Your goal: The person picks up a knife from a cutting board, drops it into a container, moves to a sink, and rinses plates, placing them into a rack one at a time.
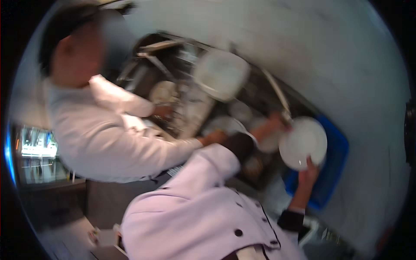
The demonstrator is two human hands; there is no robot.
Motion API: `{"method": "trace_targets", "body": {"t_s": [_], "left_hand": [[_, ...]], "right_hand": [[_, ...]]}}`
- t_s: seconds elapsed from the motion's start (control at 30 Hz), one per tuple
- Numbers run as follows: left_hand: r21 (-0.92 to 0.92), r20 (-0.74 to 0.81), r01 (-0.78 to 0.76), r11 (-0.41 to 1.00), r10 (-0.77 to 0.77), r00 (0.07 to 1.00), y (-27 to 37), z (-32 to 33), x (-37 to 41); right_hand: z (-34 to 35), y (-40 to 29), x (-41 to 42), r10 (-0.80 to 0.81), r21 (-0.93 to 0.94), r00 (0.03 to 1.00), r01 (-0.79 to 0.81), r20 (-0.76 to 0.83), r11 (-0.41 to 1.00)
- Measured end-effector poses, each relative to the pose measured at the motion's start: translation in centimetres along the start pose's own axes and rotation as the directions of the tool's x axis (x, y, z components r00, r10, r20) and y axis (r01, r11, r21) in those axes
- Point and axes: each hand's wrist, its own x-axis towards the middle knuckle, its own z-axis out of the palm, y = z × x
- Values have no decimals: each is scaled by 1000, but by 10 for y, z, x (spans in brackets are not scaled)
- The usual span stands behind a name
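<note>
My right hand (308, 170) grips the lower rim of a round white plate (303, 143), its thumb on the plate's face. My left hand (278, 125) is at the end of a pale curved spout or hose (276, 86), close to the plate's upper left edge. Blur hides whether its fingers close on the spout, the plate or neither. Below my left forearm, more pale round dishes lie in the dark sink area, one of them a white bowl or plate (240, 110). A large squarish white container (222, 74) stands farther back.
A blue plastic basin (338, 146) is behind and right of the plate. On the left, a co-worker in a white jacket (120, 146) leans over the sink, one forearm close to mine. That person's hand (164, 112) is near another pale dish (164, 92). A pale wall rises behind.
</note>
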Motion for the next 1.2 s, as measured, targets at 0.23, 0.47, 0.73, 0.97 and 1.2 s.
{"method": "trace_targets", "body": {"t_s": [0.23, 0.47, 0.73, 0.97, 1.2], "left_hand": [[-679, -81, 258, 688, -420, 904, -61, -2, -61], [-728, 31, 503, 465, -711, 702, -209, 49, -81], [198, -334, 383, 902, -306, 892, -307, 97, -60], [856, -202, 275, 437, -207, 957, -293, 109, -41], [796, -299, 393, 461, -265, 917, -277, 107, -43]], "right_hand": [[-95, -93, -1, -192, -35, 950, 189, -246, 981], [-187, -57, 16, 112, -32, 982, -118, -155, 992], [-250, -20, 37, 256, -19, 958, -261, -130, 965], [-249, -24, 42, 189, -465, 939, -309, -288, 830], [-290, 9, 51, -116, -902, 961, -188, -250, 389]]}}
